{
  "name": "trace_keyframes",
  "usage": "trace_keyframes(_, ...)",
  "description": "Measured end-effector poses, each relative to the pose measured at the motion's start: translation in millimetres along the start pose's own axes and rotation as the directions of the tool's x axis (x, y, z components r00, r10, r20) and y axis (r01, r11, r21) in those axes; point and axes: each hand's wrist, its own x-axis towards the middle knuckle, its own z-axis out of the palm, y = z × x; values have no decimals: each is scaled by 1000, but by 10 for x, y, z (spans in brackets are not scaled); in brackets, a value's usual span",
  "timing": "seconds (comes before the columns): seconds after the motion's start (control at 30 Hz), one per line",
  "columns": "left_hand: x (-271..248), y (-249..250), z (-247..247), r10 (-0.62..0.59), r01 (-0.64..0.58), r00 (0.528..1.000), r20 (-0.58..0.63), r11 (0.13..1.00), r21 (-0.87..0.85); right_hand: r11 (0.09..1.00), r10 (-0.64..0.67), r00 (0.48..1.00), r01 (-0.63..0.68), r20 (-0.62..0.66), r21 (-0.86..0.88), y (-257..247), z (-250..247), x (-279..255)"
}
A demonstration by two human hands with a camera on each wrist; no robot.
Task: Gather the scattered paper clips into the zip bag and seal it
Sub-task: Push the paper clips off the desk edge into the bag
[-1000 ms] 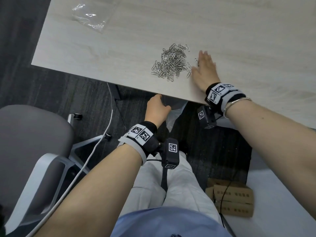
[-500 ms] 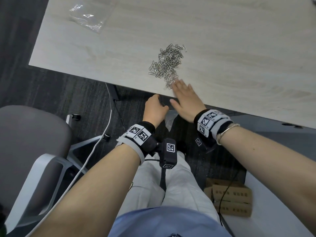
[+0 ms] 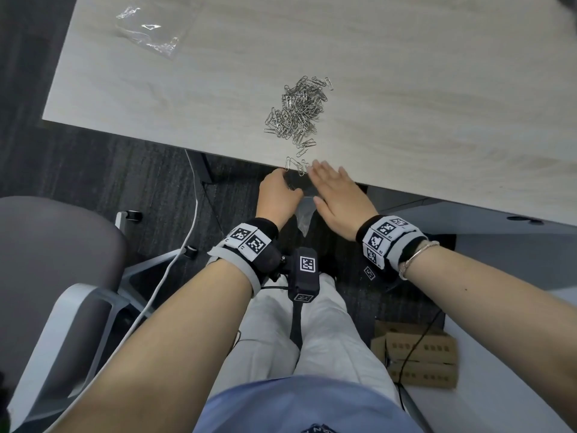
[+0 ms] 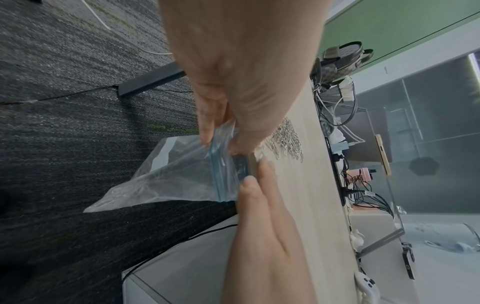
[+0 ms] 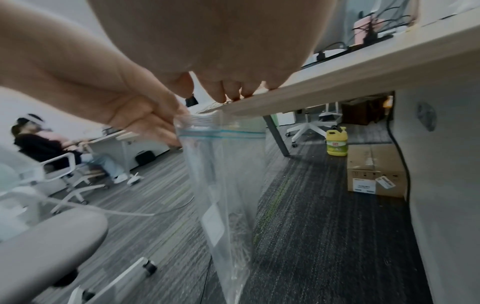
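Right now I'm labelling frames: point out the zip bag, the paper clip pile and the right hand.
zip bag [image 4: 182, 176]: left wrist view, clear side.
paper clip pile [image 3: 296, 112]: head view, middle.
right hand [image 3: 340, 198]: head view, back.

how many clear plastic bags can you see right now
2. One zip bag hangs below the table edge, pinched by the left hand. Another clear bag lies on the table's far left corner.

Black wristbands [image 3: 388, 242] with grey straps and square-code tags, silver bracelet [image 3: 416, 256], pale trousers [image 3: 321, 335], blue top [image 3: 299, 407].
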Motion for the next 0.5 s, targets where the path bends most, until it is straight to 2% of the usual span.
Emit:
trace_keyframes(0.13, 7, -20, -11, 3, -3, 1000, -4, 999, -37, 987, -158, 987, 158, 26, 6, -47, 5, -58)
trace_keyframes(0.2, 16, -40, -27, 1, -1, 1000, -12, 1000, -27, 991, -125, 992, 126, -31, 52, -38, -58, -22)
trace_keyframes(0.33, 50, -93, -60, -18, 17, 999, -29, 999, -30, 990, 56, 993, -41, -106, 135, -27, -235, 260)
trace_keyframes(0.5, 61, -120, -91, -30, 29, 999, -32, 999, -15, 993, 54, 998, -49, -42, 105, -56, -210, 460)
